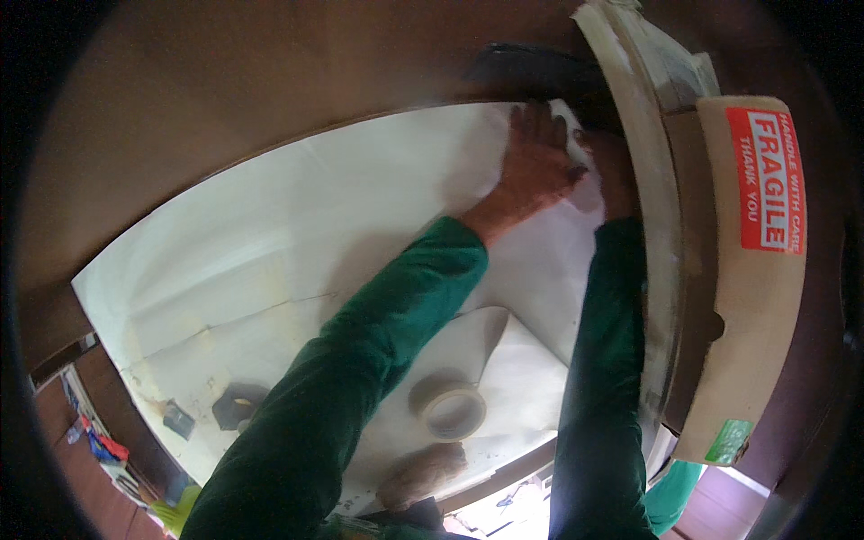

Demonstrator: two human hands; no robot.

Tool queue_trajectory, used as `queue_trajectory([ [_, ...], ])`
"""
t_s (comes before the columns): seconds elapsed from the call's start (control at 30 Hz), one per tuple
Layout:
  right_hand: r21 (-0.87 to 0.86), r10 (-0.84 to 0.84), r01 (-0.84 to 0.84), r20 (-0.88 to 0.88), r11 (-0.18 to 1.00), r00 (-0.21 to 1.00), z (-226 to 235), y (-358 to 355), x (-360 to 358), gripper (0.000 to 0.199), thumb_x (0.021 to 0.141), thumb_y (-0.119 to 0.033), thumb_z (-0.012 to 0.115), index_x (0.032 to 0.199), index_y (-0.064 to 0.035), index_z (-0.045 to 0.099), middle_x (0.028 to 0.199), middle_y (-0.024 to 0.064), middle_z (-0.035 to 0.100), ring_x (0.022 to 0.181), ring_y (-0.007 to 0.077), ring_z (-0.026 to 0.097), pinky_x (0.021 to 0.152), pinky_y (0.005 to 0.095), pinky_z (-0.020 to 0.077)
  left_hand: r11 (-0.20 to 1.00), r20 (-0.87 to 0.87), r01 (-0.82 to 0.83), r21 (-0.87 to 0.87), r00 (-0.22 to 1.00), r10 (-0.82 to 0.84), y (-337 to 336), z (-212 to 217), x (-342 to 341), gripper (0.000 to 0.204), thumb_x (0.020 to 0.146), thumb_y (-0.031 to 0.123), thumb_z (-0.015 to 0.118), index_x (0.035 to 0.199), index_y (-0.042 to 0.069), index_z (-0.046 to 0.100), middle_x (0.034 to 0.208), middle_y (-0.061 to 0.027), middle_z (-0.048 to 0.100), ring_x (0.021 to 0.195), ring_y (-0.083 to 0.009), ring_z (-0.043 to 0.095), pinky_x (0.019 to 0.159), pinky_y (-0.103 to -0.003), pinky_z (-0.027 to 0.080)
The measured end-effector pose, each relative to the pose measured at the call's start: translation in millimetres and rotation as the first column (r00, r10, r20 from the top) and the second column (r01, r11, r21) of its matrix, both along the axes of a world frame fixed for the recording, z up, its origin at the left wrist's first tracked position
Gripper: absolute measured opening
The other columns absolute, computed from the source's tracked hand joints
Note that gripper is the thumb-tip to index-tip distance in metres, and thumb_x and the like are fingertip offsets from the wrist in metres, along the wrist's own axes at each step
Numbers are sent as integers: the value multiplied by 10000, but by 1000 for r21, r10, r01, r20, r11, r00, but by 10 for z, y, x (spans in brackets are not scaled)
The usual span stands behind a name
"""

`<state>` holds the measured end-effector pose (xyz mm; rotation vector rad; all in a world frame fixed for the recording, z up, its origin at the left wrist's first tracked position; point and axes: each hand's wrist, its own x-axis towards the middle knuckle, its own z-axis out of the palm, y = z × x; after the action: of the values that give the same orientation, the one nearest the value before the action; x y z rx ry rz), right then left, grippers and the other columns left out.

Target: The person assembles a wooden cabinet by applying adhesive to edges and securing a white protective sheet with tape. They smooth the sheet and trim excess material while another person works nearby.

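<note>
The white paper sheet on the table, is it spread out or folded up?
Mostly spread: the white paper sheet covers the table, left hand flat on it; one corner curls.

Roll of masking tape (453, 408) sits on the table (225, 108), well below the fingers (540, 121), w/ a curled paper flap (490, 337) just above it. Brownish rounded lump (423, 472) near the front edge, even further from the fingers. Dark ring-shaped thing (238, 405) + small dark block (177, 419) way off to the lower left. Cardboard box (751, 297) w/ red sticker stands just right of the fingers, pale board (643, 180) leaning between.
</note>
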<state>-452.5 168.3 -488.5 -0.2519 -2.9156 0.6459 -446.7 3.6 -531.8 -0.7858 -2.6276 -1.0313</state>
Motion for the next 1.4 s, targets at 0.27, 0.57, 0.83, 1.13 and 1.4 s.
queue_trajectory([
  [0.27, -33, 7, -6, 28, 999, 1000, 58, -11, 29, 438, 1008, -348, 522, 1242, -5, 659, 1195, 177, 675, 1087, 286, 606, 1000, 409, 445, 993, -58, -86, 86, 994, 91, 124, -196, -4, 895, 891, 608, 595, 1448, -77, 448, 1564, -330, 301, 1468, -487, 256, 1200, -642, 145],
  [0.57, -27, 9, -9, 6, 1000, 1000, 77, -60, 26, 434, 1012, -343, 511, 1258, -16, 655, 1215, 175, 671, 1104, 289, 606, 1014, 409, 441, 992, -92, -63, 109, 993, 73, 102, -124, -7, 847, 846, 599, 664, 1369, -50, 515, 1483, -317, 401, 1434, -478, 304, 1167, -678, 200],
  [0.83, 0, -30, 30, -47, 1000, 998, 63, -145, 73, 431, 1016, -338, 502, 1272, -26, 652, 1232, 173, 667, 1118, 292, 606, 1027, 409, 437, 998, -188, -52, -25, 981, 47, 171, -212, -47, 772, 875, 631, 604, 1387, 55, 562, 1489, -268, 444, 1443, -491, 309, 1151, -710, 186],
  [1.13, 21, -53, 55, -76, 998, 996, -52, -245, 223, 429, 1020, -333, 492, 1288, -37, 648, 1252, 171, 663, 1135, 296, 605, 1042, 409, 432, 981, -181, -28, -190, 983, -7, 100, -320, -75, 857, 934, 689, 470, 1453, 8, 511, 1560, -267, 385, 1471, -507, 255, 1167, -695, 164],
  [1.4, -19, -67, 67, -43, 998, 997, 13, -113, 322, 428, 1024, -328, 483, 1303, -47, 645, 1269, 169, 659, 1149, 299, 605, 1054, 409, 428, 986, -207, -46, -160, 978, 12, 115, -317, -80, 938, 921, 734, 446, 1450, -38, 495, 1557, -269, 383, 1475, -470, 263, 1177, -658, 189],
])
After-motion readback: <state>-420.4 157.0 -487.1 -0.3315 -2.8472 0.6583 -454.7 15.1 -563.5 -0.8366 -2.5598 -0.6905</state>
